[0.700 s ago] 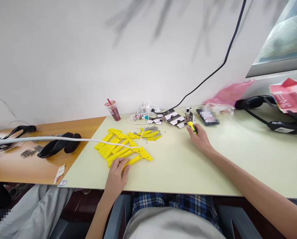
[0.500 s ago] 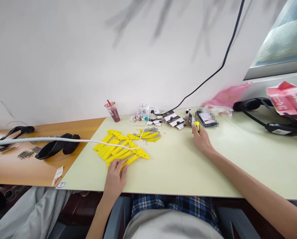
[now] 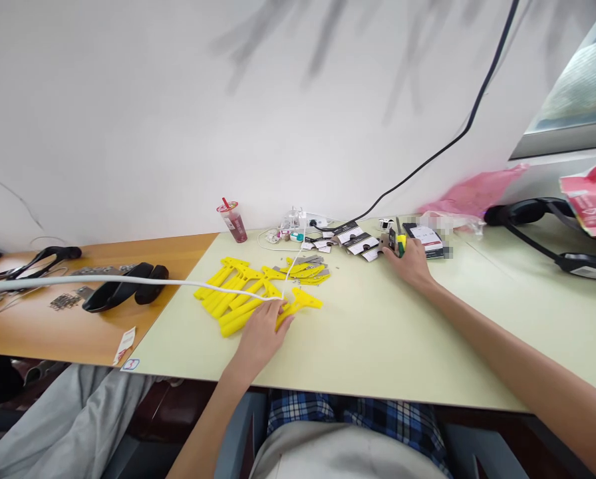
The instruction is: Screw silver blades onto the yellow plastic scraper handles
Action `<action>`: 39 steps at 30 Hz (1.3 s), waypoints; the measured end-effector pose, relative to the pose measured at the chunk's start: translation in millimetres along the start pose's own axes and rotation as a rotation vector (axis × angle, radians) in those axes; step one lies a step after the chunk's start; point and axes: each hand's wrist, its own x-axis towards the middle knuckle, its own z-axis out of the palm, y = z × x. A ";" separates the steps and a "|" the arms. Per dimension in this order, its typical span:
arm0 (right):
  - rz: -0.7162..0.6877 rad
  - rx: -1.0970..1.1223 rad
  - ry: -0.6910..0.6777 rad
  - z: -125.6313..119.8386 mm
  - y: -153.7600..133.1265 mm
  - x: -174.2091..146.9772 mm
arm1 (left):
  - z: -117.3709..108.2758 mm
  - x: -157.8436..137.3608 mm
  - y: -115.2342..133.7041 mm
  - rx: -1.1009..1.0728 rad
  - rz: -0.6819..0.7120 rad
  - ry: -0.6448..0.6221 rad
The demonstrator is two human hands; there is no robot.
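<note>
My left hand (image 3: pixel 264 331) is closed round a yellow scraper handle (image 3: pixel 305 299), its wide head pointing right, low over the table. Just left of it lies a pile of similar yellow scraper handles (image 3: pixel 218 296). Behind them is a stack of yellow pieces with grey blades (image 3: pixel 305 271), with tiny metal bits around it. Over on the right, my right hand (image 3: pixel 414 263) is closed on a screwdriver (image 3: pixel 402 245) with a yellow-and-green handle; its fingers are partly hidden. Black-and-white cards (image 3: pixel 360 243) lie beside that hand.
A cup with a red straw (image 3: pixel 234 223) stands near the wall beside plugs and a power strip (image 3: pixel 312 221). A white cable (image 3: pixel 178 281) hangs across the handles. Headsets (image 3: pixel 562 256) and a pink bag (image 3: pixel 477 193) lie right. A seated person's leg (image 3: pixel 73 412) shows at left.
My left hand has moved right and forward, pulling one scraper handle away from the pile. My right hand has shifted slightly right, turning the screwdriver more upright. The view has turned slightly left.
</note>
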 end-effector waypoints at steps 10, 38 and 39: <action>-0.079 0.135 0.081 -4.2 -5.8 -10.1 | 5.3 66.1 116.2 -1.024 0.109 0.266; 0.156 0.888 -0.434 -21.9 -116.6 -87.0 | 96.4 119.9 87.0 -1.057 -0.235 -0.174; 0.196 0.922 -0.431 -21.1 -114.3 -86.5 | 97.9 118.7 85.1 -1.038 -0.216 -0.201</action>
